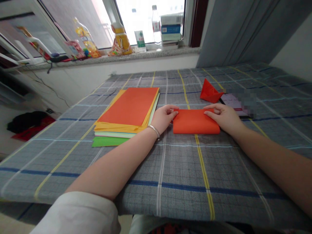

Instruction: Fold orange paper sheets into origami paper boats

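Note:
A sheet of orange-red paper (196, 123), doubled over with a rounded fold along its near edge, lies on the checked cloth between my hands. My left hand (166, 116) pinches its far left corner between thumb and fingers. At the far right corner, the thumb and fingers of my right hand (223, 116) grip the paper in the same way. Just beyond my right hand stands a folded red paper shape (210, 92) with a pointed top. To the left of my left hand is a stack of coloured paper (129, 107), orange-red on top, with yellow, white and green sheets beneath.
A phone or tablet (235, 105) with a lit screen lies behind my right hand, partly blurred. The grey checked cloth (180, 182) covers the bed or table. Bottles, a tube (140, 40) and boxes (171, 27) line the windowsill (151, 56). A grey curtain (234, 32) hangs at right.

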`<action>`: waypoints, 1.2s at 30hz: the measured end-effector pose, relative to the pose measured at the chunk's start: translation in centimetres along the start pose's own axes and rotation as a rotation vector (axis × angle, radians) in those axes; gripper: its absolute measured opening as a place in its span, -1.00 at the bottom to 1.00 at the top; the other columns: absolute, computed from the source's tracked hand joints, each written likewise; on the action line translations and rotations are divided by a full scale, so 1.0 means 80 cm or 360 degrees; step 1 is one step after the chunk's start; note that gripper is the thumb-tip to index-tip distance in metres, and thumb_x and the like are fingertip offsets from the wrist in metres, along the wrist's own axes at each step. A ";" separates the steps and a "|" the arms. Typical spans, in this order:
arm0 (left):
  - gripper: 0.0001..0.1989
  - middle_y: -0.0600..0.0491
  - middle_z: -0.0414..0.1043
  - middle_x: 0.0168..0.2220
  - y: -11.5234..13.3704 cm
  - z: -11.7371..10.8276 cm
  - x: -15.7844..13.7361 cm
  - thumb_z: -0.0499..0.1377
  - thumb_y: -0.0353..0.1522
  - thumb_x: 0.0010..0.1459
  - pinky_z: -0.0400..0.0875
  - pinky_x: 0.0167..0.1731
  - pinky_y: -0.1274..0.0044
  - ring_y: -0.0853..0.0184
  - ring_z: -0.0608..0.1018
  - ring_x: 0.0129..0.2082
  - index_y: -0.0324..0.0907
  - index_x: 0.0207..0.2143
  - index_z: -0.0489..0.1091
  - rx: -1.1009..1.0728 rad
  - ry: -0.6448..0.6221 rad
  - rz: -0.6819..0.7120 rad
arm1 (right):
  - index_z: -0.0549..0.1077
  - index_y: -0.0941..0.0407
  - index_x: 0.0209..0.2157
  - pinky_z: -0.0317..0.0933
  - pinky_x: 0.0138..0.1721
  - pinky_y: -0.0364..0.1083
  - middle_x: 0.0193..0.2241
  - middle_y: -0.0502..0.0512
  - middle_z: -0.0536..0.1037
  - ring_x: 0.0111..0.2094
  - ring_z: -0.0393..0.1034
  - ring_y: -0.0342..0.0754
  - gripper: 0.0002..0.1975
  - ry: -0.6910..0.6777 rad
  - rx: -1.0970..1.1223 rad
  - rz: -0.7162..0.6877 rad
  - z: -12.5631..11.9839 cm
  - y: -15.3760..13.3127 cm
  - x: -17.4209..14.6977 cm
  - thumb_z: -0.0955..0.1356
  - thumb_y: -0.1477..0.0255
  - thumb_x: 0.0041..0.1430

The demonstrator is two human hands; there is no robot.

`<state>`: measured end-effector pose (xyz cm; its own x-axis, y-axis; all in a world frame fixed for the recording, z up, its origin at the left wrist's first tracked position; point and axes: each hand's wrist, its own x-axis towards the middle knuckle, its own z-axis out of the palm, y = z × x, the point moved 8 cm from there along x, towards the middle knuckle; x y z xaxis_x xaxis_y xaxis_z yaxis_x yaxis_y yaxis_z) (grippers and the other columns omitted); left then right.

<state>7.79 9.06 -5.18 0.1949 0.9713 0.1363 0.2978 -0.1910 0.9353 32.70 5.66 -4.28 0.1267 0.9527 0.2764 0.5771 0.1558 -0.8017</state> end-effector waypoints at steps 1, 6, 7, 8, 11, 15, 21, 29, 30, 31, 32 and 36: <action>-0.80 0.12 0.52 -0.43 -0.001 -0.001 0.002 0.25 -0.42 0.20 0.33 -0.43 0.61 0.45 0.50 -0.45 -0.17 -0.12 0.56 0.0061 0.0012 0.0004 | 0.63 0.04 -0.21 0.42 -0.32 0.04 -0.42 0.09 0.66 -0.34 0.56 0.10 -0.77 -0.0034 -0.0009 -0.0004 0.003 0.002 0.003 0.45 0.32 0.06; -0.77 0.00 0.63 -0.24 -0.003 -0.004 0.013 0.24 -0.40 0.22 0.47 -0.21 0.50 0.35 0.59 -0.30 -0.17 -0.08 0.59 0.0459 -0.0028 -0.0002 | 0.63 0.05 -0.25 0.42 -0.38 0.00 -0.42 0.08 0.67 -0.37 0.57 0.07 -0.81 -0.0199 -0.0046 0.0013 0.016 0.010 0.019 0.43 0.37 0.07; -0.77 0.00 0.64 -0.21 -0.002 -0.005 0.014 0.23 -0.39 0.23 0.48 -0.16 0.47 0.32 0.60 -0.27 -0.16 -0.08 0.60 0.0555 -0.0038 0.0012 | 0.63 0.05 -0.26 0.42 -0.38 0.00 -0.40 0.08 0.67 -0.35 0.57 0.07 -0.82 -0.0229 -0.0059 0.0016 0.019 0.011 0.022 0.43 0.38 0.07; -0.77 0.00 0.64 -0.18 0.000 -0.004 0.015 0.23 -0.39 0.23 0.48 -0.10 0.45 0.30 0.61 -0.23 -0.15 -0.09 0.61 0.0650 -0.0050 0.0032 | 0.63 0.04 -0.26 0.42 -0.36 0.00 -0.39 0.08 0.68 -0.34 0.58 0.07 -0.83 -0.0256 -0.0079 0.0017 0.021 0.012 0.025 0.43 0.39 0.07; -0.77 0.00 0.64 -0.13 0.007 -0.001 0.017 0.20 -0.37 0.26 0.46 0.00 0.43 0.26 0.62 -0.13 -0.12 -0.10 0.62 0.0892 -0.0108 0.0077 | 0.65 0.04 -0.26 0.42 -0.29 0.00 -0.34 0.08 0.69 -0.28 0.58 0.07 -0.84 -0.0313 -0.0168 0.0044 0.024 0.013 0.031 0.43 0.41 0.09; -0.75 -0.03 0.63 -0.11 0.015 0.009 0.018 0.16 -0.38 0.27 0.44 0.04 0.41 0.21 0.60 -0.08 -0.15 -0.12 0.63 0.1214 -0.0182 0.0139 | 0.67 0.04 -0.25 0.39 -0.24 0.01 -0.34 0.07 0.69 -0.28 0.57 0.07 -0.83 -0.0307 -0.0340 0.0073 0.022 0.014 0.035 0.44 0.40 0.10; -0.71 -0.08 0.59 -0.13 0.024 0.019 0.016 0.10 -0.44 0.29 0.43 0.05 0.42 0.22 0.58 -0.09 -0.20 -0.09 0.61 0.1418 -0.0251 0.0262 | 0.69 0.00 -0.28 0.36 -0.18 0.02 -0.31 0.04 0.69 -0.25 0.55 0.09 -0.85 -0.0283 -0.0585 -0.0101 0.021 0.006 0.036 0.44 0.40 0.10; -0.63 -0.08 0.50 -0.14 0.020 0.029 0.015 0.02 -0.51 0.30 0.42 0.05 0.43 0.27 0.57 -0.14 -0.17 -0.07 0.61 0.1451 -0.0349 0.0378 | 0.70 0.05 -0.22 0.35 -0.14 0.02 -0.22 0.10 0.69 -0.20 0.55 0.11 -0.80 -0.0316 -0.0799 -0.0168 0.024 0.003 0.038 0.42 0.41 0.14; -0.63 -0.08 0.49 -0.13 0.020 0.030 0.015 0.02 -0.52 0.30 0.42 0.04 0.44 0.27 0.57 -0.15 -0.18 -0.06 0.60 0.1463 -0.0362 0.0382 | 0.70 0.06 -0.22 0.35 -0.13 0.02 -0.22 0.10 0.69 -0.20 0.55 0.11 -0.80 -0.0318 -0.0808 -0.0163 0.024 0.003 0.039 0.42 0.41 0.14; -0.63 -0.08 0.49 -0.12 0.019 0.031 0.014 0.02 -0.52 0.29 0.43 0.04 0.44 0.28 0.57 -0.16 -0.18 -0.06 0.60 0.1475 -0.0377 0.0389 | 0.70 0.06 -0.21 0.35 -0.14 0.02 -0.22 0.10 0.69 -0.21 0.55 0.10 -0.80 -0.0325 -0.0813 -0.0154 0.024 0.004 0.039 0.42 0.41 0.14; -0.63 -0.08 0.48 -0.11 0.020 0.033 0.013 0.02 -0.53 0.29 0.43 0.03 0.44 0.28 0.56 -0.16 -0.17 -0.06 0.59 0.1486 -0.0393 0.0399 | 0.70 0.06 -0.22 0.35 -0.14 0.02 -0.23 0.10 0.69 -0.21 0.55 0.10 -0.80 -0.0334 -0.0815 -0.0145 0.024 0.004 0.039 0.42 0.40 0.14; -0.66 -0.10 0.48 -0.11 0.029 0.036 0.009 0.03 -0.48 0.31 0.43 0.04 0.42 0.28 0.56 -0.19 -0.20 -0.07 0.59 0.1532 -0.0452 0.0419 | 0.70 0.04 -0.22 0.35 -0.16 0.02 -0.25 0.09 0.69 -0.22 0.55 0.10 -0.79 -0.0327 -0.0824 -0.0153 0.024 0.004 0.038 0.41 0.40 0.14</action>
<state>11.32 8.94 -3.84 0.5377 0.8372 0.0998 0.8103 -0.5458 0.2133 31.73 9.14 -4.72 -0.0759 0.9798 0.1851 0.9054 0.1455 -0.3989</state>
